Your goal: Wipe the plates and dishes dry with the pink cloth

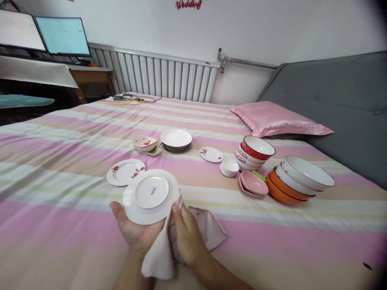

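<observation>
A white plate (130,201) is turned bottom up, showing its foot ring and a blue mark. It rests on my left hand (142,237), the palm underneath and the thumb beside the rim. My right hand (189,237) is closed on a pale pink cloth (159,257), pinching it against the plate's right edge. Part of the cloth hangs below, and more of it spreads to the right behind the hand. Just beyond the held plate lies a white plate with red flowers (121,173).
On the striped bedsheet (75,241) stand stacked plates (176,138), small dishes (145,142), an oval plate (213,155), little saucers (229,166), pink bowls (254,182), red-rimmed bowls (254,151) and orange and white bowls (287,189). Behind are a pink pillow (278,117) and cables (133,98).
</observation>
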Demonstrator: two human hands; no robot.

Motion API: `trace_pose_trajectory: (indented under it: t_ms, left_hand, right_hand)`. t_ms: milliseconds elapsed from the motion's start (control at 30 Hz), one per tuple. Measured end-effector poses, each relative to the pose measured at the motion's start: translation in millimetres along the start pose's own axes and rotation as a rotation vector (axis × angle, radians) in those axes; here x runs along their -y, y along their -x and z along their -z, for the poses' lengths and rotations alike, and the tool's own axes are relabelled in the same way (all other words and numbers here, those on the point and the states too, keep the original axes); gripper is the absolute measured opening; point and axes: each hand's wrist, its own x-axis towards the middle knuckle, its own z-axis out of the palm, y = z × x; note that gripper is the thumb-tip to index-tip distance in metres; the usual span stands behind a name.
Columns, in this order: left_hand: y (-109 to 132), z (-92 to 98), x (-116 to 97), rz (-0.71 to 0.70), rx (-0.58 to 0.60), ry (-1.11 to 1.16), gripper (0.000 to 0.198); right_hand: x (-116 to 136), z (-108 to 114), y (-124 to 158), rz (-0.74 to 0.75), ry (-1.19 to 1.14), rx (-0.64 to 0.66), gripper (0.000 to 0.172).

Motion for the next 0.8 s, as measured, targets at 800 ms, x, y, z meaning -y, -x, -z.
trace_pose_trajectory:
  t_ms: [800]
  left_hand:
    - [19.9, -7.3, 63.8, 0.491, -0.128, 0.005, 0.063]
  right_hand:
    - [44.5, 92.1, -40.5, 0.394, -0.150, -0.226, 0.052]
